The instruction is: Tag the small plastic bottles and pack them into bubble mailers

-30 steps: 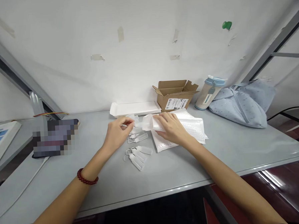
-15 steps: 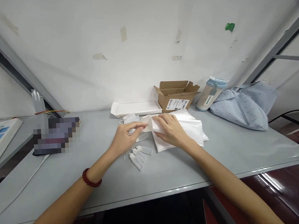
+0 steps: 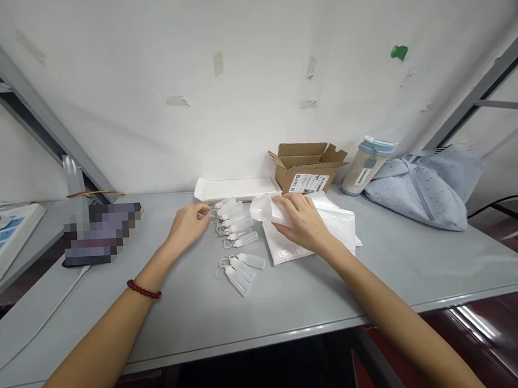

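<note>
My right hand [image 3: 301, 220] is wrapped round a white bubble mailer [image 3: 264, 208], whose mouth gapes toward the left. More white bubble mailers [image 3: 341, 224] lie in a stack beneath that hand. At the left, my left hand [image 3: 189, 224] is beside the caps of the farthest bottles, its fingers bent and slightly apart, with nothing visible in them. A row of small clear dropper bottles [image 3: 238, 225] with looped white caps lies between my hands. Nearer me, three similar bottles [image 3: 242, 269] form a separate fanned group.
Along the wall stand a flat white box [image 3: 239, 187], an open cardboard box [image 3: 307, 168] and a blue-lidded cup [image 3: 366, 165]. A light blue cloth bag [image 3: 419, 194] slumps at the right. A blurred-out phone [image 3: 102, 234] with a white cable [image 3: 52, 312] lies at the left.
My left hand has left the mailer's mouth and moved left to the bottle caps, uncovering the bottle row. My right hand still holds the mailer, its mouth now wider.
</note>
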A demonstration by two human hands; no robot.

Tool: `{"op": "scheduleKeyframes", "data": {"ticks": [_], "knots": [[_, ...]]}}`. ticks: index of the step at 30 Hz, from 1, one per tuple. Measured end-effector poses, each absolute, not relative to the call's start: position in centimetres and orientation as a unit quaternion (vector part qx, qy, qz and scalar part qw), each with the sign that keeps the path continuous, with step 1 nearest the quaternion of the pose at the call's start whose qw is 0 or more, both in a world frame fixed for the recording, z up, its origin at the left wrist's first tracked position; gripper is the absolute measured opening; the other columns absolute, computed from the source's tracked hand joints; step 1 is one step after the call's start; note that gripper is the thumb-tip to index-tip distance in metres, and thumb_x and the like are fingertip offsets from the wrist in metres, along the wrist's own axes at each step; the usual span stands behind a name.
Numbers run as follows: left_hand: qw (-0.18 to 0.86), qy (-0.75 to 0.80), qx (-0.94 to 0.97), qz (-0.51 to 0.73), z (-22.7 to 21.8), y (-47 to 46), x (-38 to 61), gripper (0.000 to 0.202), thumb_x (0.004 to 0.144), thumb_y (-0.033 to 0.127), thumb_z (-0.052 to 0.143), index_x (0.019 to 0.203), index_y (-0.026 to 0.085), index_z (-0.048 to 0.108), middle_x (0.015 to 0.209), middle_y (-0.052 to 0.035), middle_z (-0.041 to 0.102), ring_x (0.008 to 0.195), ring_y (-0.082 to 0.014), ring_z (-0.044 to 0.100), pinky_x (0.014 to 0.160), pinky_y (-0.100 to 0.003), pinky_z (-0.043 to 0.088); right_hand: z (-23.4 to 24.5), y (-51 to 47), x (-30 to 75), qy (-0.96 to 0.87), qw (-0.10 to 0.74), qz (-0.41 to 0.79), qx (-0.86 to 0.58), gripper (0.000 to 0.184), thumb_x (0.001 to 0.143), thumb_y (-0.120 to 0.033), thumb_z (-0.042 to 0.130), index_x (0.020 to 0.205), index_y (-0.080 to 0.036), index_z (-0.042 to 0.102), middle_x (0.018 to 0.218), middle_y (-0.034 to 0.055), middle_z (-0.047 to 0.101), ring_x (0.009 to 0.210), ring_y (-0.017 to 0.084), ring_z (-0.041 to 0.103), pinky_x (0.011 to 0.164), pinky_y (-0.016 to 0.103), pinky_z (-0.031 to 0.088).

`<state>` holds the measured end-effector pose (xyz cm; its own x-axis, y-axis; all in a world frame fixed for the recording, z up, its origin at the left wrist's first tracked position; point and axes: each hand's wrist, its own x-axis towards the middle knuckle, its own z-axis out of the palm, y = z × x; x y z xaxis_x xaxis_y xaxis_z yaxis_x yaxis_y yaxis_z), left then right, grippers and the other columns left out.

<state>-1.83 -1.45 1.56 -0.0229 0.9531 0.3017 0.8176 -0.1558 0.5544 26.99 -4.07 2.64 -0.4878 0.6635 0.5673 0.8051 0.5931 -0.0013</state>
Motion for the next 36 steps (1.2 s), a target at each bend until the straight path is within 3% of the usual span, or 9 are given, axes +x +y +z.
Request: {"op": "scheduleKeyframes", "data": {"ticks": [5,11,15,22,28,32,36], "knots": [[0.101,0.634,0.682,0.349,1.8,-1.6,-1.5,0.015,0.071,0.032,0.054,0.067,0.024,0.067,0.078,-0.0061,0.073,0.073,-0.0249,0.065,0.069,-0.033,0.047,2.7,-4.1,26.9,-0.851,0.267,-0.135,-0.432,0.044,0.082,-0.023,0.057,0.125,-0.019,0.046,0.113,0.0131,0.056,0.106,0.028,0.050,0.084,0.040,0.041],[0.142,0.626,0.650,0.407,3.1,-2.3,-0.9,0.021,0.075,0.037,0.053,0.080,0.020,0.065,0.074,-0.0042,0.069,0.069,-0.0202,0.063,0.070,-0.030,0.048,2.7,-4.2,26.7,-0.857,0.249,-0.129,-0.431,0.044,0.081,-0.023,0.058,0.124,-0.016,0.047,0.113,0.0143,0.056,0.106,0.028,0.050,0.084,0.039,0.040],[0.177,0.591,0.645,0.451,4.0,-3.6,0.4,0.021,0.079,0.036,0.054,0.086,0.018,0.064,0.084,-0.0038,0.069,0.065,-0.0157,0.062,0.065,-0.027,0.050,2.6,-4.2,26.5,-0.862,0.236,-0.128,-0.431,0.046,0.081,-0.023,0.059,0.125,-0.016,0.046,0.113,0.0143,0.056,0.105,0.029,0.050,0.083,0.039,0.039],[0.134,0.499,0.723,0.460,4.5,-5.5,2.4,0.015,0.084,0.029,0.053,0.085,0.019,0.064,0.087,-0.0034,0.068,0.078,-0.0154,0.061,0.069,-0.024,0.051,2.3,-4.2,26.4,-0.866,0.226,-0.144,-0.423,0.047,0.079,-0.020,0.061,0.123,-0.013,0.048,0.111,0.0143,0.056,0.103,0.028,0.049,0.084,0.038,0.037],[0.109,0.394,0.782,0.471,3.4,-6.3,4.5,0.014,0.086,0.018,0.053,0.082,0.018,0.066,0.082,-0.0031,0.070,0.073,-0.0144,0.063,0.066,-0.025,0.051,1.8,-4.4,25.9,-0.875,0.233,-0.163,-0.393,0.042,0.081,-0.020,0.058,0.121,-0.015,0.049,0.107,0.0127,0.057,0.099,0.026,0.049,0.082,0.037,0.036],[0.062,0.319,0.821,0.469,2.1,-6.9,6.0,0.018,0.086,0.011,0.052,0.087,0.017,0.068,0.089,-0.0055,0.074,0.083,-0.0173,0.068,0.075,-0.028,0.053,1.5,-4.6,25.6,-0.879,0.240,-0.179,-0.372,0.038,0.080,-0.017,0.057,0.117,-0.016,0.052,0.103,0.0116,0.058,0.094,0.025,0.050,0.079,0.036,0.036],[0.073,0.303,0.841,0.443,1.7,-7.3,6.5,0.023,0.087,0.011,0.049,0.091,0.017,0.071,0.094,-0.0075,0.075,0.086,-0.0189,0.070,0.075,-0.028,0.054,1.5,-4.6,25.6,-0.880,0.258,-0.177,-0.358,0.039,0.078,-0.014,0.057,0.117,-0.016,0.052,0.103,0.0116,0.058,0.095,0.025,0.051,0.079,0.036,0.037]]}}
